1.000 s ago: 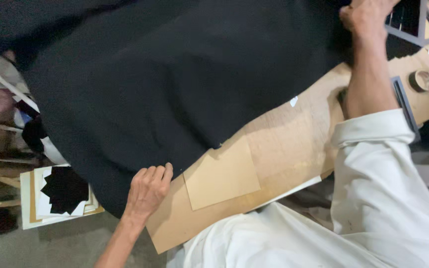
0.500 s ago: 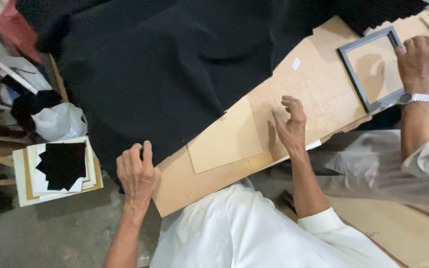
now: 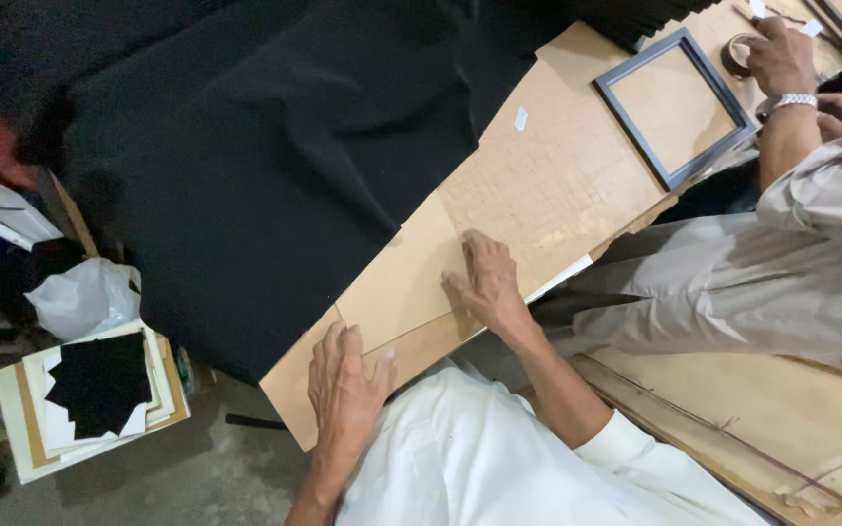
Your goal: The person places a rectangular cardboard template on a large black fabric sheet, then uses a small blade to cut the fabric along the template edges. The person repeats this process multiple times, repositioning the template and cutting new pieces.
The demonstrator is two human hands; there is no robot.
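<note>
Compared with half a second ago: right hand (image 3: 484,282) shifted down off the bare tabletop onto the flat tan rectangular cardboard sheet (image 3: 397,287), left hand (image 3: 346,380) slid up from the table's corner edge toward that same sheet. View also swung, bringing the dark grey square picture frame (image 3: 676,105) further into sight at upper right, and the co-worker's hand with the pale wristwatch (image 3: 782,58) now at a brown roll of tape (image 3: 736,54) instead of on the frame.

Now: right hand lying palm down, fingers spread and flat, pressing the right-hand end of the cardboard sheet, fingertips reaching just past its edge onto the scored brown wooden tabletop (image 3: 557,175). Left hand also palm down, fingers held close together and flat, resting at the table's near corner with fingertips touching the lower edge of the sheet. Nothing pinched or gripped by either hand.

Cardboard sheet flat on the tabletop, between the two hands, just beside the edge of the large black cloth (image 3: 275,166) draped over the left part of the table. Picture frame well apart from both hands, further along the table. Stack of white and tan boards topped with black paper cut-outs (image 3: 99,385) down on the floor at left, near a white plastic bag (image 3: 85,292).
</note>
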